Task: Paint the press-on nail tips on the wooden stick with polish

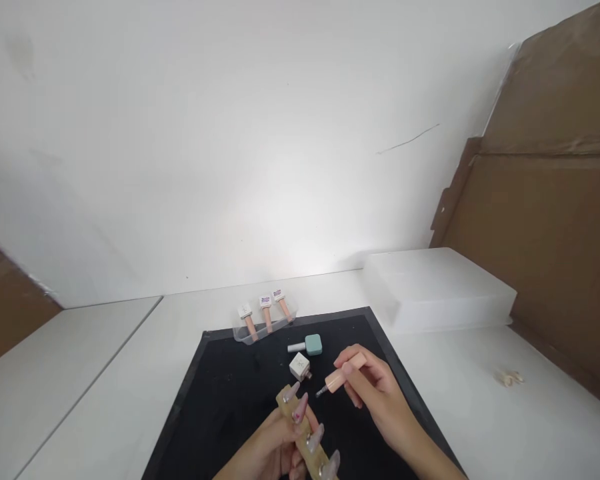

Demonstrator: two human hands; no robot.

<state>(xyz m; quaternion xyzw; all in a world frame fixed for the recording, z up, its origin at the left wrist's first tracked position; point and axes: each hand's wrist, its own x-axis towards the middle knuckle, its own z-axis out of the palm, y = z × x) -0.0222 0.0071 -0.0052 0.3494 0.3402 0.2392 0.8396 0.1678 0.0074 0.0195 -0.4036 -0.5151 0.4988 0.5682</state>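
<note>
My left hand is closed around a tan nail display stand that carries several long, pointed false nails. One of the nails is pinker than the others, which look pale and glittery. Between the fingers of my right hand is a peach nail polish brush, its dark tip pointing down and left, a little apart from the nails. Just beyond the stand lies an uncapped white polish bottle, its neck turned toward the brush. A mint green bottle with a pale cap rests behind it.
A clear tray at the back holds three white bottles with peach caps. Under my hands lies a black mat. To the right are a white foam block, small pale pieces and brown cardboard.
</note>
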